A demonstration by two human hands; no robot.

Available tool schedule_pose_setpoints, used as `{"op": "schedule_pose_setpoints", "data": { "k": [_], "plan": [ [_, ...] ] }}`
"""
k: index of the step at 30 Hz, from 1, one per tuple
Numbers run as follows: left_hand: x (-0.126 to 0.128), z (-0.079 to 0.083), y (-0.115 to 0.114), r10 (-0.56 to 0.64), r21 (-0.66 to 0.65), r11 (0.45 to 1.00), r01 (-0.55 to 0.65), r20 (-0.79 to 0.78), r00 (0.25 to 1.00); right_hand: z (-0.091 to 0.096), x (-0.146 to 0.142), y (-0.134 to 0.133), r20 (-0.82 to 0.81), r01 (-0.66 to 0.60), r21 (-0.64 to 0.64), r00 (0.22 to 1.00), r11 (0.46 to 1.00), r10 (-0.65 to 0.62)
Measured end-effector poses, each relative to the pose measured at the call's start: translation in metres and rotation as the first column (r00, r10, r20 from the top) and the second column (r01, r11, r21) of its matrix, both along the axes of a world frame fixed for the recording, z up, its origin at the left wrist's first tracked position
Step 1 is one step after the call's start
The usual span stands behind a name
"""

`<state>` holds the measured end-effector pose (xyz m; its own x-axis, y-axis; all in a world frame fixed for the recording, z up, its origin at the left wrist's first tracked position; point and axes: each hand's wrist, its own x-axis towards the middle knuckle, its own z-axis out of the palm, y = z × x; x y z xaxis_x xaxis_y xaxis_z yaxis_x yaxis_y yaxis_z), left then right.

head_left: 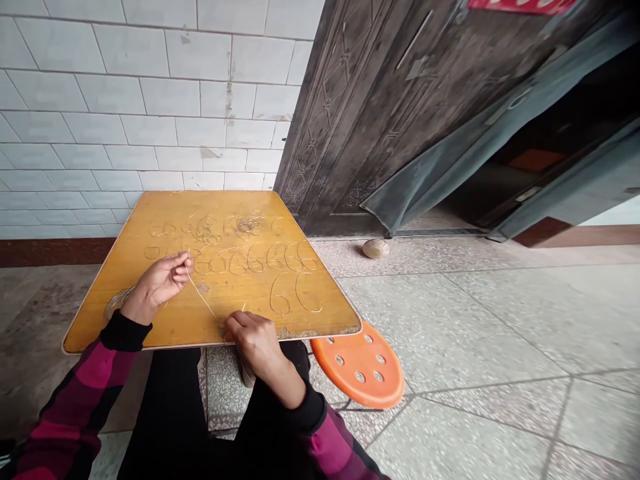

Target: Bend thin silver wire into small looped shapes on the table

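Nearest: checked sleeves [345, 443], black trousers [165, 407] below hands. Left hand [163, 280]: thumb and fingertips pinched on upper end of wire [201, 295]. Right hand [255, 337]: fingers curled closed over lower end, at near edge of table [320, 319]; fingertips mostly hidden. Wire spans gap between hands, nearly straight, apparently not yet shaped. Beyond both hands: rows of bent wire pieces [255, 262], six-like, seemingly finished; two larger ones just past right hand. Beside left wrist: wire coil [114, 303], likely unworked stock.
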<state>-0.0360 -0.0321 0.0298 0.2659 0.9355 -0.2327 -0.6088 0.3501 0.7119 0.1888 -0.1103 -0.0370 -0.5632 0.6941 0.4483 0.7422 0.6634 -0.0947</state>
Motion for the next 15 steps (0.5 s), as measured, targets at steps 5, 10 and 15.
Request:
{"op": "schedule_pose_setpoints", "data": {
  "k": [5, 10, 15],
  "plan": [
    [-0.018, 0.016, 0.015, 0.201, 0.158, 0.966, -0.206, 0.051, 0.978, 0.0, -0.001, -0.008, -0.005, 0.074, 0.019, 0.997, 0.997, -0.074],
    [-0.013, 0.007, 0.015, 0.375, 0.271, 0.891, -0.365, 0.016, 0.927, 0.006, 0.001, -0.001, -0.143, 0.16, 0.058, 0.978, 0.985, -0.15],
    [0.034, -0.024, -0.011, 0.108, 0.332, 0.943, 0.0, -0.308, 0.945, 0.015, -0.012, 0.015, -0.204, 0.237, 0.036, 0.953, 0.971, -0.225]
  ]
}}
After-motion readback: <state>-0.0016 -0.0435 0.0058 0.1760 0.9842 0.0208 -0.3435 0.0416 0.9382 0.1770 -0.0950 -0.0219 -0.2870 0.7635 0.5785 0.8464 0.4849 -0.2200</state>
